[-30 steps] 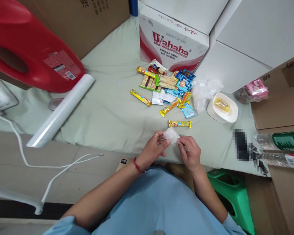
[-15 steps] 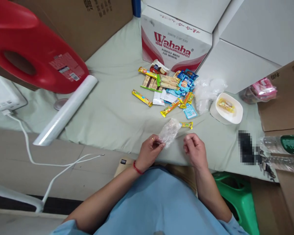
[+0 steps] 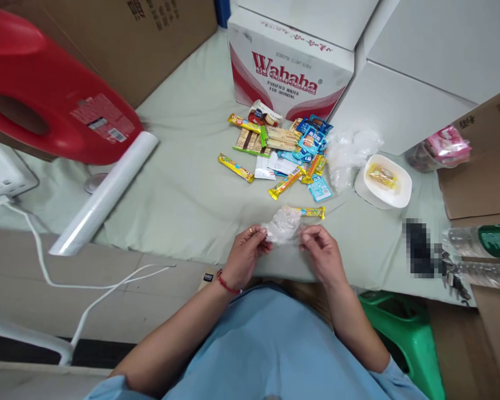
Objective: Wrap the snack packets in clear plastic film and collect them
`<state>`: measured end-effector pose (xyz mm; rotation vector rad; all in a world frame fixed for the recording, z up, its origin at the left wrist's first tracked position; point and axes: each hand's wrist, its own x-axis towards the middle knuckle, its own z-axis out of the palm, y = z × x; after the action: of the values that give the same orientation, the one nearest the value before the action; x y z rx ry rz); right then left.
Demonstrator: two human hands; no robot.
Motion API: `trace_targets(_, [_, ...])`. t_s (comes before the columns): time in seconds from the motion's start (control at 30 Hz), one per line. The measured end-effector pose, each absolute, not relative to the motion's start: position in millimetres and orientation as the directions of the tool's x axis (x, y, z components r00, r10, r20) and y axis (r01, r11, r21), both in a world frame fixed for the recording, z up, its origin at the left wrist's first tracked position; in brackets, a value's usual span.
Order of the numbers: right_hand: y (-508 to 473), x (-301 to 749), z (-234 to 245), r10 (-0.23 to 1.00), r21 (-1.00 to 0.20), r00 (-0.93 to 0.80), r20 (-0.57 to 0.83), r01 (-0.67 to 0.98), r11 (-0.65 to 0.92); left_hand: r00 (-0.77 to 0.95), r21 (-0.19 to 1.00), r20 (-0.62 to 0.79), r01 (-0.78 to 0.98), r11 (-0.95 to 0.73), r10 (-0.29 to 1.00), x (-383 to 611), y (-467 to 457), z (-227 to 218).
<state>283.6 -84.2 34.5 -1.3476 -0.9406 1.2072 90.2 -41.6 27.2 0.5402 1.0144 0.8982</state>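
A small clear plastic bag [image 3: 282,225] is held between both hands just above the near edge of the pale green cloth [image 3: 183,189]. My left hand [image 3: 245,255] pinches its left side, and my right hand [image 3: 319,253] pinches its right side. Just beyond the bag lies a yellow snack bar [image 3: 310,211]. Farther back sits a pile of small snack packets [image 3: 285,150], yellow, blue, green and white.
A white bowl [image 3: 394,194] holding a yellow packet stands at the right, with crumpled clear bags [image 3: 350,150] beside it. A Wahaha carton [image 3: 287,66], white boxes, a red jug [image 3: 45,100], a film roll [image 3: 104,194], bottles [image 3: 483,241] and a green stool [image 3: 404,333] surround the cloth.
My right hand let go of the bag half a second ago and has now taken hold of its right side again. The bag has dropped lower, stretched between both hands.
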Motion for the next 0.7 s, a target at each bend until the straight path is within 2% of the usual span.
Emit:
trace_targets(0.1, [-88,297,30,0.933,-0.941,0.186,-0.309,-0.201,-0.272,0.232,0.721,-0.456,-0.469,0.510,0.859,85,-44,23])
trace_targets(0.2, [-92,306,29,0.931,-0.945,0.165,-0.327,-0.059,-0.321,0.204,0.819,-0.342,-0.414,0.397,0.918,80,-51,17])
trace_targets(0.33, [-91,309,36,0.944,-0.931,0.317,-0.086,0.312,-0.190,0.268,0.976,-0.081,-0.173,0.131,0.960,74,-60,15])
trace_targets(0.43, [-79,302,37,0.966,-0.834,0.249,0.064,0.545,-0.085,0.342,0.997,0.080,-0.031,-0.074,0.936,70,-64,19])
trace_targets(0.5, [-68,295,32,0.984,-0.805,0.159,0.085,0.593,-0.026,0.407,0.983,0.149,0.041,-0.181,0.901,67,-67,22])
trace_targets(0.6, [-55,284,22,0.994,-0.825,0.055,0.091,0.563,0.045,0.465,0.968,0.153,0.106,-0.226,0.872,64,-72,25])
trace_targets(0.7, [-50,275,20,0.986,-0.841,-0.004,0.167,0.522,0.145,0.270,0.985,-0.018,0.172,-0.030,0.963,64,-71,27])
